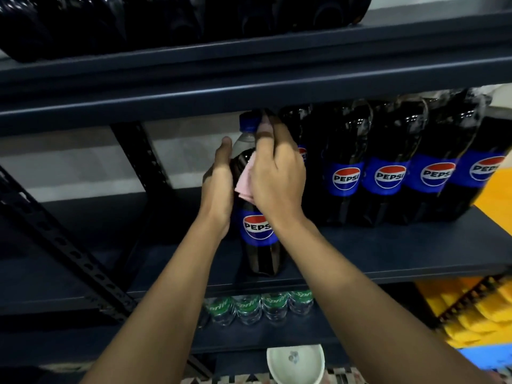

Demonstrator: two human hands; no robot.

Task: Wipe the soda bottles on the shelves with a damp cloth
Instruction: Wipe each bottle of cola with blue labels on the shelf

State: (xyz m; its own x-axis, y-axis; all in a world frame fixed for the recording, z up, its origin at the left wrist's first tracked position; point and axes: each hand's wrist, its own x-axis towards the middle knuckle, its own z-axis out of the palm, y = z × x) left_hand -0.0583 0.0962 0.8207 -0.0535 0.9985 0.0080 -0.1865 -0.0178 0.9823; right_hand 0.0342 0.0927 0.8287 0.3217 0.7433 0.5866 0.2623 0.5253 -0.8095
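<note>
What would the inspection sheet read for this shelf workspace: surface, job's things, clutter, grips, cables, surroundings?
Surface: dark metal shelf, carrying the bottles.
Job's things: Pepsi bottle upright at the shelf's front; pink cloth against its shoulder; row of Pepsi bottles further back on the right.
Clutter: white bowl low in view, below the shelves.
Grips: left grip holds the bottle's left side; right grip holds the cloth near the neck.
Cables: nothing seen.
Surroundings: Sprite bottles on the shelf below; dark bottles on the shelf above; yellow items at lower right, too blurred to identify.
</note>
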